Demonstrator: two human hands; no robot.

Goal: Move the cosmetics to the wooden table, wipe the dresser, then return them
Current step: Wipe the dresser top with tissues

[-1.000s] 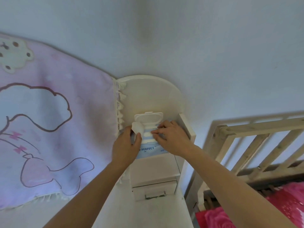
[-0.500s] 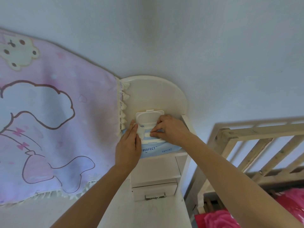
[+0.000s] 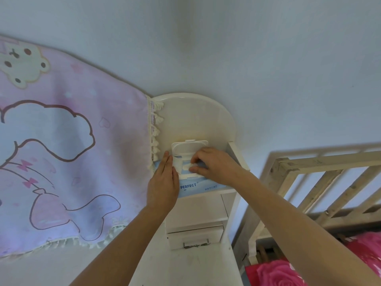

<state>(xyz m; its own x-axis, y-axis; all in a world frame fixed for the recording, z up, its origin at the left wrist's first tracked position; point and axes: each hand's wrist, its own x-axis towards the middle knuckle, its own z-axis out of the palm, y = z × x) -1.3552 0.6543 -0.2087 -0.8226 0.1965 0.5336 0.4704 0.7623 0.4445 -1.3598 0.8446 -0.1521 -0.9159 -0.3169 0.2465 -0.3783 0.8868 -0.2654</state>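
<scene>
Since a second ago the left hand (image 3: pixel 162 186) is no longer pinching the white flap. It is now lying flat, with its fingers (image 3: pixel 168 162) straight and released against the 9 o'clock edge of the wipes pack (image 3: pixel 198 187). The right hand (image 3: pixel 214 166) has slid from the pack's 3 o'clock side onto the opening.

The right hand's fingers (image 3: pixel 194 161) are curling and pinching a white wipe (image 3: pixel 186 167) at the slot. The lid (image 3: pixel 189 146) is standing flipped up at 12 o'clock of the pack, leaving the slot clear. The flat left hand is likely bracing the soft pack so it is not lifting or sliding while the wipe is being pulled out.

The pack is sitting on the upper shelf of the white dresser (image 3: pixel 198 116), against the rounded back panel. A small drawer (image 3: pixel 194 236) is showing closed at 6 o'clock below it. No cosmetics are showing on the dresser, so the clearing step is probably done and the wiping step is starting.

A pink blanket (image 3: pixel 72 141) is hanging at 9 o'clock of the dresser, and a wooden bed frame (image 3: pixel 309 172) is standing at 3 o'clock.
</scene>
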